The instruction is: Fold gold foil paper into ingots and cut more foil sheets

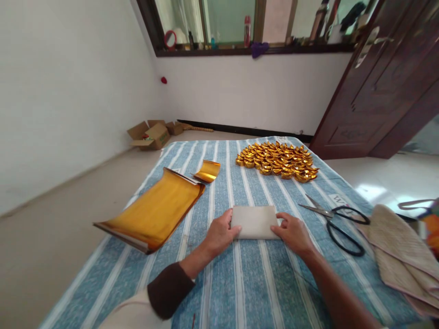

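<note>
A small folded sheet of paper (254,221), white side up, lies flat on the blue striped cloth (247,283). My left hand (219,234) presses its left edge and my right hand (293,232) presses its right edge, fingers on the paper. A stack of gold foil sheets (154,211) lies to the left, curling at its ends. A smaller curled gold piece (207,171) sits beyond it. A heap of folded gold paper ingots (277,160) covers the far middle of the cloth.
Black-handled scissors (338,220) lie right of my right hand. Beige cloth (398,249) hangs at the right edge. Open cardboard boxes (151,135) stand on the floor by the far wall. A dark wooden door (384,82) stands at the right.
</note>
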The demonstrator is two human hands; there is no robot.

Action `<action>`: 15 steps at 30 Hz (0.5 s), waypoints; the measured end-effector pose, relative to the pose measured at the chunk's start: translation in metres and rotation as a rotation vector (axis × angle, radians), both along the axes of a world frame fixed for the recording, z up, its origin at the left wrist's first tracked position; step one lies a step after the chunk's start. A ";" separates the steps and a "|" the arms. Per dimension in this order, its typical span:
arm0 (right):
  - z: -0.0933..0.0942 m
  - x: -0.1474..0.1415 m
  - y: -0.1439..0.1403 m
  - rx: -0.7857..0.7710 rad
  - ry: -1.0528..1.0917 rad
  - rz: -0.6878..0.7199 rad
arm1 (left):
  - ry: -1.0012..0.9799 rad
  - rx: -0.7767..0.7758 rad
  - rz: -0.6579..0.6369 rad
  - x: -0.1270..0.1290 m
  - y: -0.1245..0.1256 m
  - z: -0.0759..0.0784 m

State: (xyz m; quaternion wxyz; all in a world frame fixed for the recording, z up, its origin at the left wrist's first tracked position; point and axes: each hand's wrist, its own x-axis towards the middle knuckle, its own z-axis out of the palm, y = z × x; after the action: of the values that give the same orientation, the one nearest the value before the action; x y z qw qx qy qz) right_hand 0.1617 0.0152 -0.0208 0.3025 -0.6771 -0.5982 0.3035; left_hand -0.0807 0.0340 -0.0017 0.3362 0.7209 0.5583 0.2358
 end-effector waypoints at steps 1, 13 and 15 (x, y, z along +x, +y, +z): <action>-0.001 -0.001 -0.001 0.009 -0.045 -0.024 | 0.036 0.013 0.021 0.001 0.001 -0.002; -0.009 -0.008 -0.009 0.045 -0.255 -0.060 | 0.430 0.294 -0.011 0.008 -0.005 -0.011; -0.009 -0.009 -0.009 0.073 -0.272 -0.068 | 0.498 0.353 -0.006 0.010 -0.006 -0.010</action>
State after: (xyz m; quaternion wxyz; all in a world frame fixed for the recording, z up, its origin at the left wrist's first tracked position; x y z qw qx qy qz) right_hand 0.1530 0.0058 -0.0303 0.2531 -0.7203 -0.6212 0.1767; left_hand -0.0705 0.0276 -0.0118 0.0590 0.8054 0.5718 0.1443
